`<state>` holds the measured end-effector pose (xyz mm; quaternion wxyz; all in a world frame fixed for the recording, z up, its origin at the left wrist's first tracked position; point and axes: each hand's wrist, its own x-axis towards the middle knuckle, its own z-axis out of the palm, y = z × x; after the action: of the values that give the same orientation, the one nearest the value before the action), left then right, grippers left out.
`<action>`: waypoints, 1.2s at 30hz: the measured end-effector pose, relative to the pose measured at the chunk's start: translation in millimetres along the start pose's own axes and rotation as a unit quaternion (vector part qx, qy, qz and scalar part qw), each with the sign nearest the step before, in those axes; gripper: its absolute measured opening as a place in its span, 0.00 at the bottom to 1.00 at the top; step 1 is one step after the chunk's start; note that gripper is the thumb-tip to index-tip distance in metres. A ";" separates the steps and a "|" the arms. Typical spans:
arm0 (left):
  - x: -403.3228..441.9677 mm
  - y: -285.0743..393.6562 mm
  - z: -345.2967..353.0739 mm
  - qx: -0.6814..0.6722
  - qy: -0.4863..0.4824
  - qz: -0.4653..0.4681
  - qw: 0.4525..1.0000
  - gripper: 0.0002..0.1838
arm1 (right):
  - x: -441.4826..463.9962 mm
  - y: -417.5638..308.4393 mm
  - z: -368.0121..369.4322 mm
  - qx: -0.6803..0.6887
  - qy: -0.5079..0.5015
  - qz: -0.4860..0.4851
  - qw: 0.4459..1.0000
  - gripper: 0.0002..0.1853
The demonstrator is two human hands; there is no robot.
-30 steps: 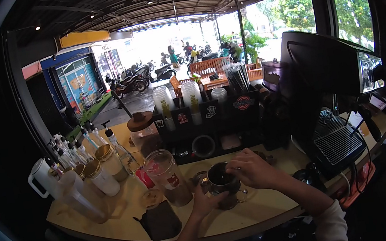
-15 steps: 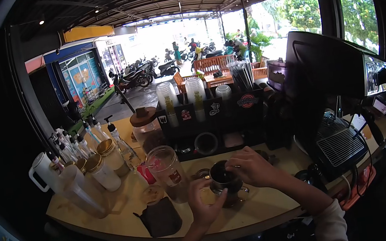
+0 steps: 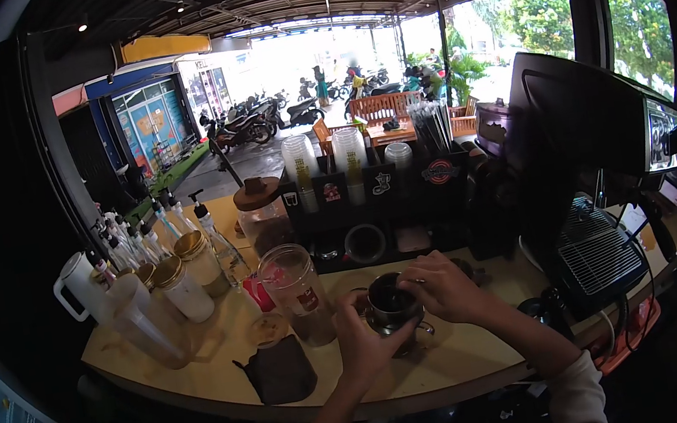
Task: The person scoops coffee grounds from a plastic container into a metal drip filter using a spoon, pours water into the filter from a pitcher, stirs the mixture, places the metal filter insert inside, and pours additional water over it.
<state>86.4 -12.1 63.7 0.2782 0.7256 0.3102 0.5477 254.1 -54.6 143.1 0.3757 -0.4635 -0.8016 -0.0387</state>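
Note:
A dark metal cup (image 3: 392,299) sits on top of a glass vessel with a handle (image 3: 425,331) on the wooden counter. My left hand (image 3: 362,338) is wrapped round the cup's left side and front, thumb across it. Over the cup's right rim, the fingers of my right hand (image 3: 444,287) are pinched on something thin, perhaps a utensil, whose lower end is hidden in the cup. Left of my left hand stands a tall clear jar (image 3: 296,295) with a red label. A dark folded cloth (image 3: 281,371) lies in front of that jar.
Gold-lidded jars (image 3: 183,292), pump bottles (image 3: 223,249) and a white jug (image 3: 83,291) stand at the left. Behind is a black rack (image 3: 377,206) with cups and straws. A machine with a metal grate (image 3: 595,249) is at the right. Outside are motorbikes and people.
My left hand, which opened away from the cup half a second ago, is round it again. My right hand stays pinched at the rim. The whole view has shifted slightly.

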 end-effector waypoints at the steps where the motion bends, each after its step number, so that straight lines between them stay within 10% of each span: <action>1: 0.1 3.4 0.3 0.034 0.004 -0.004 0.999 0.43 | -1.1 0.9 1.8 0.001 -0.001 0.000 1.000 0.04; 14: 4.7 16.3 9.6 0.123 0.014 -0.026 0.992 0.46 | 1.7 10.3 1.9 0.046 0.010 -0.026 0.999 0.05; 36: 18.2 -20.8 -7.5 -0.149 -0.124 0.020 0.981 0.52 | 0.0 17.4 -1.8 0.058 0.010 -0.047 0.997 0.04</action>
<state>80.0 15.7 61.4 0.4087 0.7445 0.1737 0.4985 268.5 -45.4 139.4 0.4075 -0.4021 -0.8198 -0.0143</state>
